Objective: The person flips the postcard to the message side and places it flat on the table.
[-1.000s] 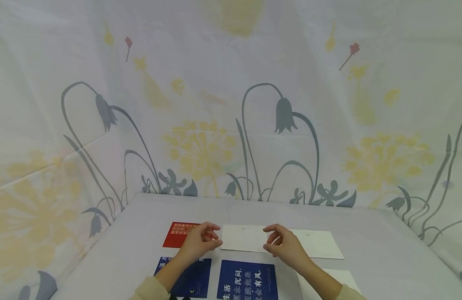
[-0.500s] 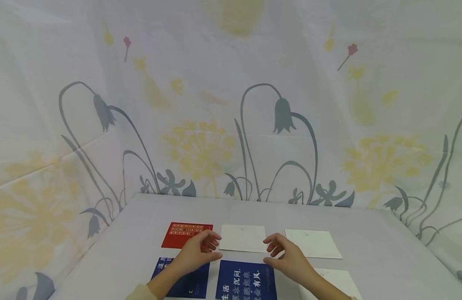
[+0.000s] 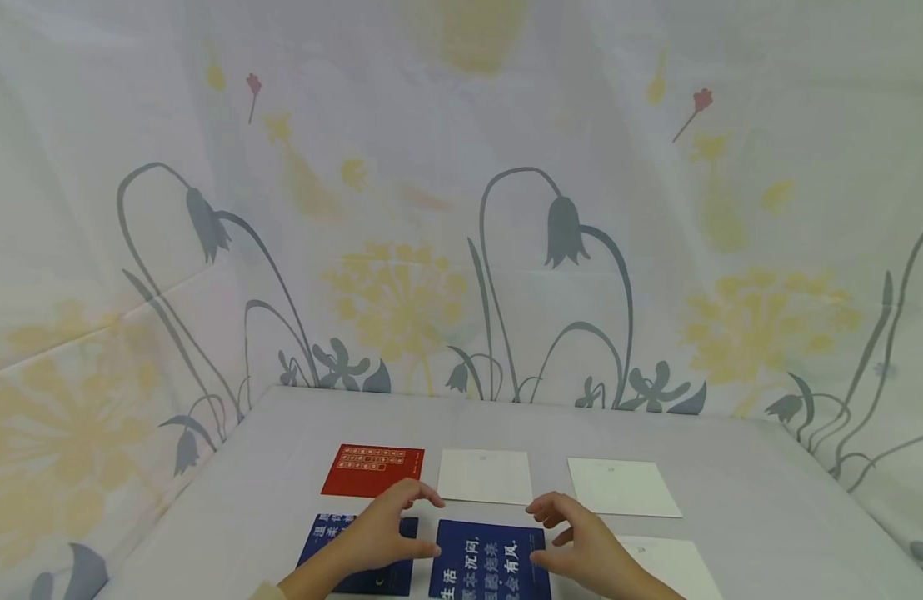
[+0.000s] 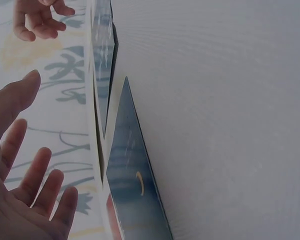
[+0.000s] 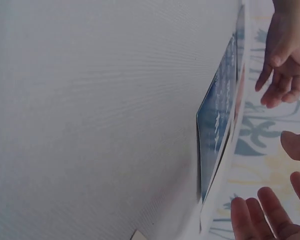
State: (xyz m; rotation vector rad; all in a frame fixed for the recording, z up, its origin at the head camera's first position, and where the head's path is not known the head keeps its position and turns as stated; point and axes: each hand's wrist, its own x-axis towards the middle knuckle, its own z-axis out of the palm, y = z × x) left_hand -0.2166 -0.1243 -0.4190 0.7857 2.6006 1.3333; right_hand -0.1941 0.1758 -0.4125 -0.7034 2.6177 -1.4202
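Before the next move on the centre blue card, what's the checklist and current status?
1. Hands free: ok; left hand and right hand hold nothing.
2. Card gripped: not ok; neither hand holds the centre blue card.
3. Gap to left blue card: ok, visible in the head view.
4. Left blue card unobstructed in head view: not ok; the left hand and forearm cover part.
5. Centre card's underside: cannot tell; hidden.

The left hand [image 3: 381, 529] partly hides the moon-marked blue card [image 3: 392, 573], and the head view's lower edge cuts the middle blue card [image 3: 487, 560]
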